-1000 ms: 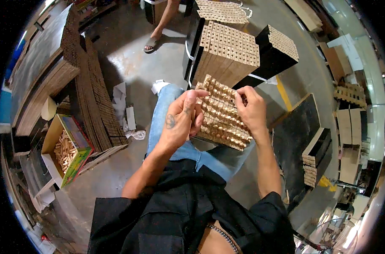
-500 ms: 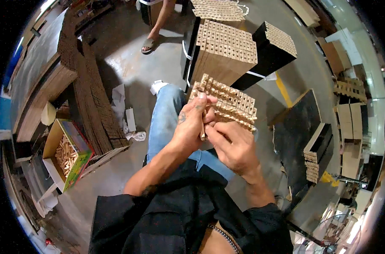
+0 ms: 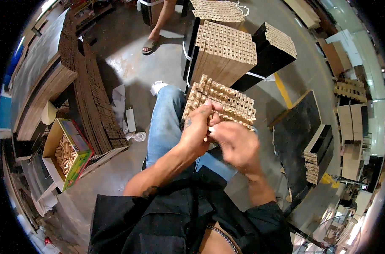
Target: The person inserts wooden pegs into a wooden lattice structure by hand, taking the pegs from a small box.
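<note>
Before me is a stack of boards whose drilled end faces (image 3: pixel 237 98) point up, with several wooden dowels standing out of the holes in its near and left rows. My left hand (image 3: pixel 196 125) is closed over the near edge of these faces, and a wooden dowel (image 3: pixel 205 139) pokes out below its fingers. Close against it, my right hand (image 3: pixel 239 146) pinches the pale end of another dowel (image 3: pixel 211 129). That hand is partly smeared by motion. My fingers hide the holes beneath them.
An open carton (image 3: pixel 76 154) of loose dowels stands at the left, beside stacked dark boards (image 3: pixel 95 101). Ahead rise more drilled board stacks (image 3: pixel 226 42). A black panel (image 3: pixel 296 131) lies at the right with a small board pile (image 3: pixel 318 154). Another person's foot (image 3: pixel 149 45) shows at the far side.
Both hands have shifted slightly; the right one has moved a little to the right and blurs. My left hand has come down a bit, uncovering more dowels at the stack's left side.
</note>
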Available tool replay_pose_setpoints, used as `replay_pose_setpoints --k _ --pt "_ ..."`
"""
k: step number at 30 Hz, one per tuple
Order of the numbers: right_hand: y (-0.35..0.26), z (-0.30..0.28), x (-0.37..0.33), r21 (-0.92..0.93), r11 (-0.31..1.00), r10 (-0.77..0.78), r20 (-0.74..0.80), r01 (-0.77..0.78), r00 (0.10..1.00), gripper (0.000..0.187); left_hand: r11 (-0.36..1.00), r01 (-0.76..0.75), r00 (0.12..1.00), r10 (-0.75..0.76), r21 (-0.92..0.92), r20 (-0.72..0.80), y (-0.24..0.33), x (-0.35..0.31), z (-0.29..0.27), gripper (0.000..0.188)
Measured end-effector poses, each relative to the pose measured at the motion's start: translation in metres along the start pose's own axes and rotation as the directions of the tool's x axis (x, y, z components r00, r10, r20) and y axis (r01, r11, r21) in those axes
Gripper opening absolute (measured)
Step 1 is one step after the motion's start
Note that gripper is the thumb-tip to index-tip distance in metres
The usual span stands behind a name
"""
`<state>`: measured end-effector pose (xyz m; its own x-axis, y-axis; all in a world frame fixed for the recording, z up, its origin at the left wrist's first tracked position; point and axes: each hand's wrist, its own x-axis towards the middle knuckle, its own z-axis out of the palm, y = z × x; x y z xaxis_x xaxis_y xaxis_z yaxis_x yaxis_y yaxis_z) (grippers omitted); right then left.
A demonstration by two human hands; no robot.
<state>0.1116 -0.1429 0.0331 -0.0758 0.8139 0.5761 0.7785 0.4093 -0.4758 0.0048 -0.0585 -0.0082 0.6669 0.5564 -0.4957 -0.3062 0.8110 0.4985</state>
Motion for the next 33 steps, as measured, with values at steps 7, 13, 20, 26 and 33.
replay_pose_setpoints --k 7,13,20,26,33 --pt "0.099 -0.017 0.008 0.213 0.691 0.704 0.018 -0.691 0.709 0.009 0.992 -0.013 0.998 0.022 -0.125 0.067 0.006 -0.002 -0.011 0.032" --pt "0.109 -0.017 0.016 -0.163 0.897 0.431 0.116 -0.411 0.895 0.011 0.982 -0.099 0.992 0.109 -0.159 0.060 0.020 -0.004 -0.012 0.033" --pt "0.102 -0.006 0.014 -0.446 0.881 0.268 0.190 -0.160 0.945 0.012 0.976 -0.107 0.989 0.125 -0.191 0.084 0.025 -0.001 -0.023 0.032" --pt "0.110 -0.010 0.013 -0.268 0.934 0.300 0.225 -0.237 0.927 0.017 0.977 -0.121 0.988 0.136 -0.178 0.077 0.024 0.006 -0.016 0.035" --pt "0.004 -0.009 0.022 0.066 0.996 0.054 0.160 -0.065 0.986 0.030 0.987 -0.140 0.990 0.141 -0.073 0.008 0.015 0.006 0.006 0.034"
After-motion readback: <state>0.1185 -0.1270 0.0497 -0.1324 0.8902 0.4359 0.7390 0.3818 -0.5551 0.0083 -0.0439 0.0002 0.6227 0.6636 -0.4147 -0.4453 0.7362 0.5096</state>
